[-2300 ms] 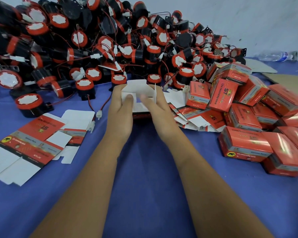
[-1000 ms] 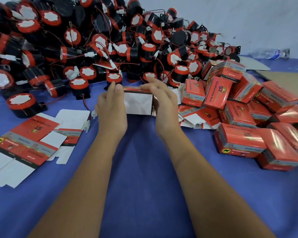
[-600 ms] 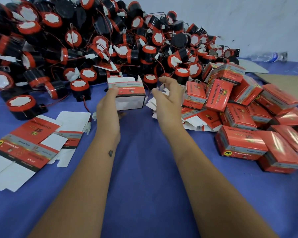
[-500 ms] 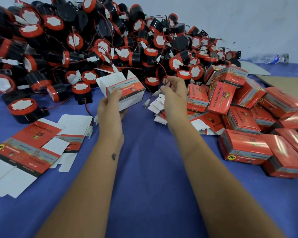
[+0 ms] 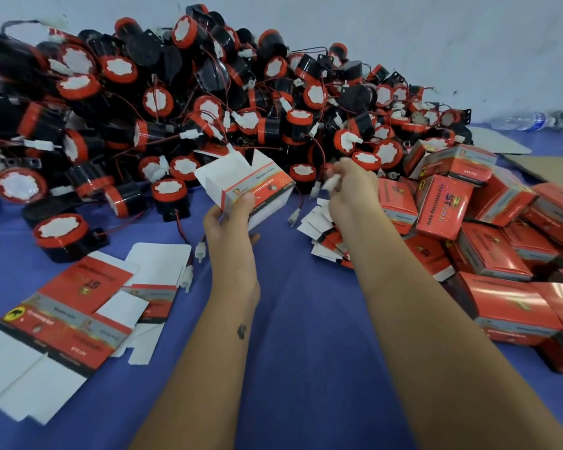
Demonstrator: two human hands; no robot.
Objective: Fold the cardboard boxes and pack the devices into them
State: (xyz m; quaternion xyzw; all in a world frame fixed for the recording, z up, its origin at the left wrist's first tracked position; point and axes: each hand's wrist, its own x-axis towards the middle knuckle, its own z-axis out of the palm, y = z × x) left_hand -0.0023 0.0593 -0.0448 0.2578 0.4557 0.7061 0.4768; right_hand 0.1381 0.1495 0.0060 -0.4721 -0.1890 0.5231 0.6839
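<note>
My left hand [image 5: 228, 222] grips a folded red-and-white cardboard box [image 5: 251, 186] by its lower corner, lifted off the blue table with its white top flaps standing open and tilted to the left. My right hand [image 5: 348, 190] is beside it at the foot of the device pile, and its fingertips pinch a small white wire connector [image 5: 332, 181]. A black-and-red round device [image 5: 303, 173] lies just past both hands. The big heap of such devices [image 5: 208, 102] with red wires fills the back left.
Flat unfolded box blanks [image 5: 69, 313] lie at the near left. A fanned stack of blanks [image 5: 325, 235] sits under my right forearm. Several packed red boxes [image 5: 475, 228] are piled on the right. A plastic bottle [image 5: 527, 120] lies at the far right.
My hands finished pressing the box on the table. My left hand lifted it and tilted its open top leftwards. My right hand let go and moved right to a wire connector at the pile.
</note>
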